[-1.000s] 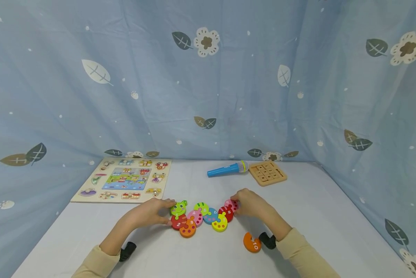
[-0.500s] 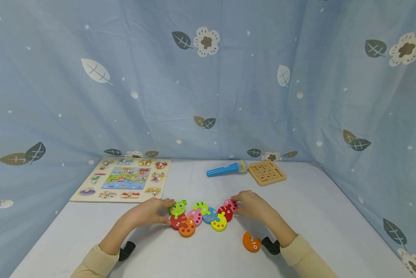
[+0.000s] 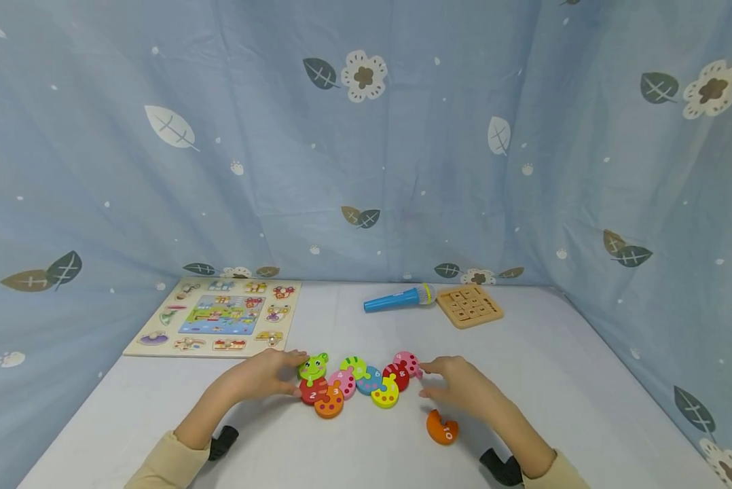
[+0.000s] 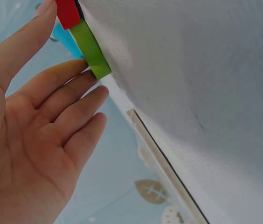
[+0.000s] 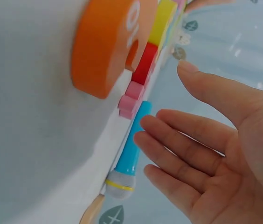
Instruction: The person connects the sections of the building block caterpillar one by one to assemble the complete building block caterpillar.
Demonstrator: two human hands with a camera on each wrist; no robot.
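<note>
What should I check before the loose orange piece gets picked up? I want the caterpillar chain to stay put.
1. Left hand steadies the head end: ok, straight fingers touch the green frog-faced head piece and the red piece numbered 2.
2. Right hand free: ok, open, holding nothing, apart from the pink end piece.
3. Orange crescent piece numbered 10 reachable: ok, it lies alone on the white table just nearer than the right hand.
4. Chain joined through to the pink end: ok, pieces touch one another.
5. Notch of the orange piece facing the pink end: cannot tell.
</note>
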